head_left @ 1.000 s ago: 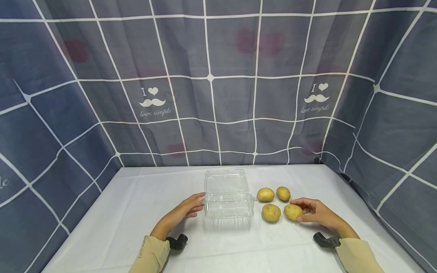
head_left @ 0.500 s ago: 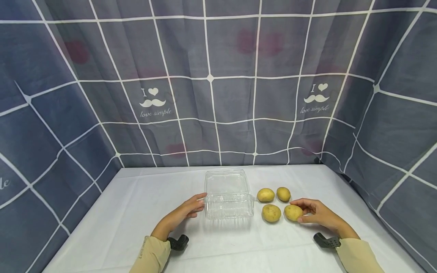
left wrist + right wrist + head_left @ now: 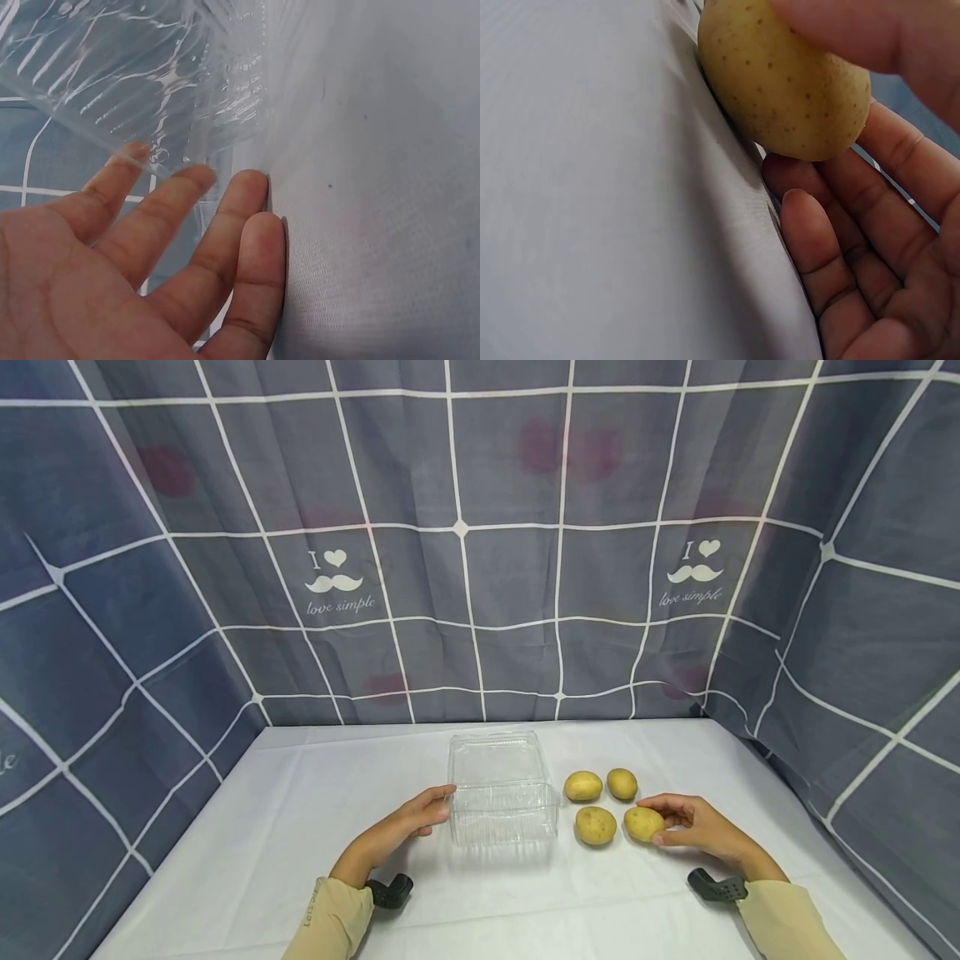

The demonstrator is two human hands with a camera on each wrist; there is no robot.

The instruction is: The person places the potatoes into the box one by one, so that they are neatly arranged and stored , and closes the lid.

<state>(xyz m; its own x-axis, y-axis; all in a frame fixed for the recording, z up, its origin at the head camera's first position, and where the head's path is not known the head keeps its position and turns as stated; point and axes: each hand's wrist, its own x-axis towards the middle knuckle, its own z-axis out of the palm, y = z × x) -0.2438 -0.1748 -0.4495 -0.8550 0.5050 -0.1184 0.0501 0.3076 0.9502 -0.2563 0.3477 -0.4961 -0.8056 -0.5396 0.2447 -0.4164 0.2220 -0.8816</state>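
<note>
A hinged clear plastic container (image 3: 504, 822) stands on the table with its lid (image 3: 498, 760) laid back away from me. My left hand (image 3: 405, 824) is at the container's left side, fingers extended, fingertips touching its rim; in the left wrist view the rim (image 3: 82, 124) crosses by the fingertips. With thumb and fingers around it, my right hand (image 3: 693, 828) pinches the front right potato (image 3: 643, 824), which rests on the table. That potato (image 3: 780, 90) fills the top of the right wrist view. Left of it lies another potato (image 3: 596, 826).
Two more potatoes, the back left one (image 3: 583, 787) and the back right one (image 3: 622, 784), lie just right of the container. A white cloth covers the table (image 3: 315, 793). Grey-blue checked curtains (image 3: 510, 577) hang behind it and on both sides.
The near half of the container has tilted slightly, and the left fingertips sit a little further over its left edge. My right hand and the potatoes have not visibly moved.
</note>
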